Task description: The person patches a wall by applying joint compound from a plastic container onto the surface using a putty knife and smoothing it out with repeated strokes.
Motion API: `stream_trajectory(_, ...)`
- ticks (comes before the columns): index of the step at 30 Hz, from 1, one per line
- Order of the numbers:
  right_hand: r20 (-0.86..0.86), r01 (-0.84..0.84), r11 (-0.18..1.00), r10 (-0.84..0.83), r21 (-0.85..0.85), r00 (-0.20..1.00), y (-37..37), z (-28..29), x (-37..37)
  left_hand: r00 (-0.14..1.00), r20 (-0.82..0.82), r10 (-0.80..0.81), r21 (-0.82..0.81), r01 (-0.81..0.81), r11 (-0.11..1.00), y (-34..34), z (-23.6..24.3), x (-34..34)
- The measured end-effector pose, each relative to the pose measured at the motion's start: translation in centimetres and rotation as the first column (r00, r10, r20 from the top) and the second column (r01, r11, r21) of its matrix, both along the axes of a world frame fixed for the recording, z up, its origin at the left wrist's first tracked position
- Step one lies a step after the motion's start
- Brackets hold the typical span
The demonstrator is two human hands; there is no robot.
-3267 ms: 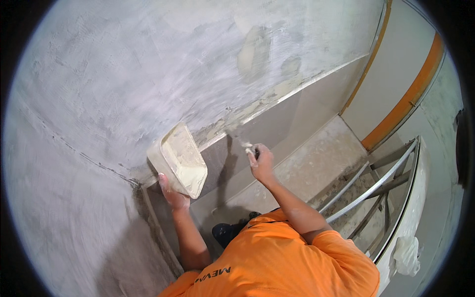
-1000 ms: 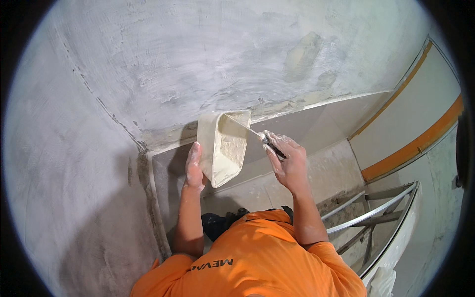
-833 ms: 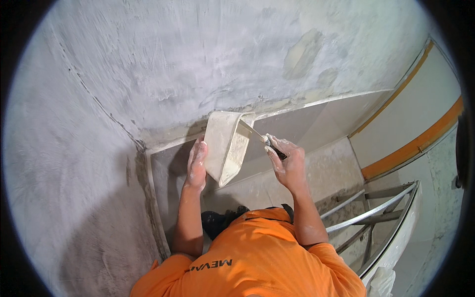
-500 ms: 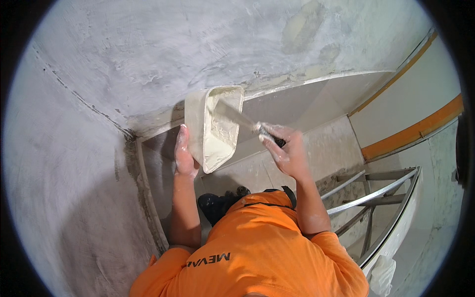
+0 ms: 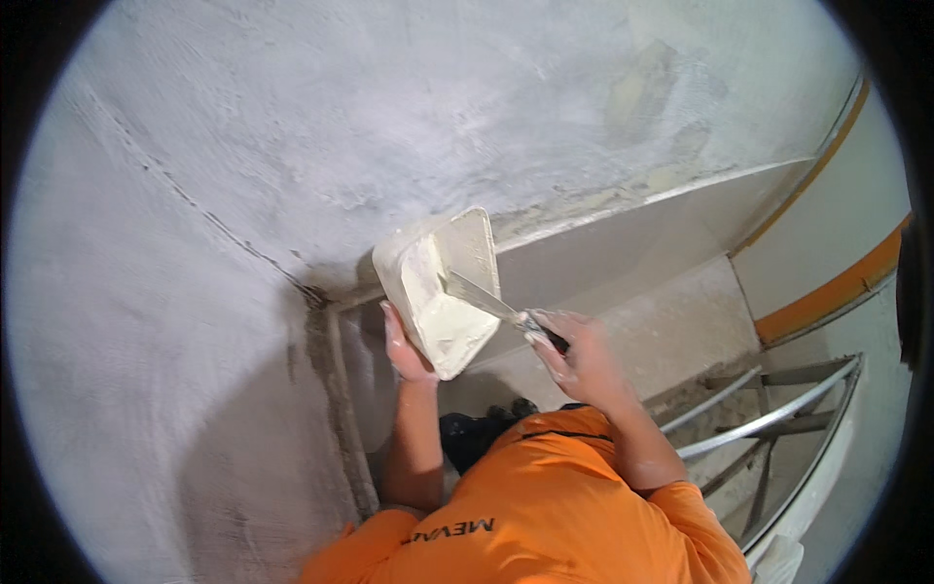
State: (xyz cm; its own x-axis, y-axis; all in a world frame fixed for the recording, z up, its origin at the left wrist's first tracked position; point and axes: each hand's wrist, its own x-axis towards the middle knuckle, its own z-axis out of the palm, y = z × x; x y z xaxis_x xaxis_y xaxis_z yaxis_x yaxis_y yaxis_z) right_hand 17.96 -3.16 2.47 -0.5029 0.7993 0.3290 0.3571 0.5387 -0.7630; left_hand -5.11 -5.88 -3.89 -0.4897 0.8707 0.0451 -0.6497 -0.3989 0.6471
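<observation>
My left hand (image 5: 407, 348) supports a whitish tub (image 5: 401, 268) from its left side and underneath, with the fingers spread along the wall. The tub is tilted, its mouth facing right toward my other hand. Cream-coloured putty (image 5: 449, 326) coats its inside and lies thick in the lower part. A putty knife (image 5: 484, 300) with a dark handle is gripped in my right hand (image 5: 574, 352). Its blade reaches into the tub and its tip is at the putty. White smears cover the fingers of both hands.
A grey plastered wall (image 5: 409, 107) rises ahead, meeting another wall (image 5: 126, 321) in a rough corner on the left. Smooth panelling (image 5: 632, 229) runs along the wall's foot. A metal-framed structure (image 5: 778, 428) stands at the right, near orange strips (image 5: 837, 277).
The view has shifted, so everything sits lower and further right. The tub has turned, its mouth tipping more upward, and the knife's blade has moved lower inside it, against the putty.
</observation>
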Motion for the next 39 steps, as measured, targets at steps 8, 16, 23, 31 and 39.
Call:
stream_trajectory(8,-0.158,0.122,0.98,-0.096,0.16,0.983,-0.5,1.6,-1.9,0.997,0.058,-0.045,0.112,0.038,0.993,-0.1,-3.7,-3.1)
stream_trajectory(16,0.066,0.135,0.978,-0.147,0.158,0.987,-1.7,2.5,-4.2,0.989,-0.075,-0.124,-0.168,0.11,0.98,0.9,-5.9,-1.7)
stream_trajectory(23,0.155,-0.084,0.983,0.059,0.163,0.986,-1.1,0.9,-4.0,0.994,0.012,-0.105,-0.29,0.104,0.951,1.4,-5.1,-1.5)
stream_trajectory(31,-0.138,0.067,0.995,-0.057,0.075,0.989,-0.1,-0.9,-1.8,0.996,0.065,-0.061,-0.116,0.068,0.991,1.2,-3.1,-1.8)
stream_trajectory(39,-0.03,0.058,0.974,-0.052,0.221,0.998,-1.3,-2.9,-2.5,0.996,0.07,-0.048,0.099,0.041,0.994,0.6,-1.9,-2.0)
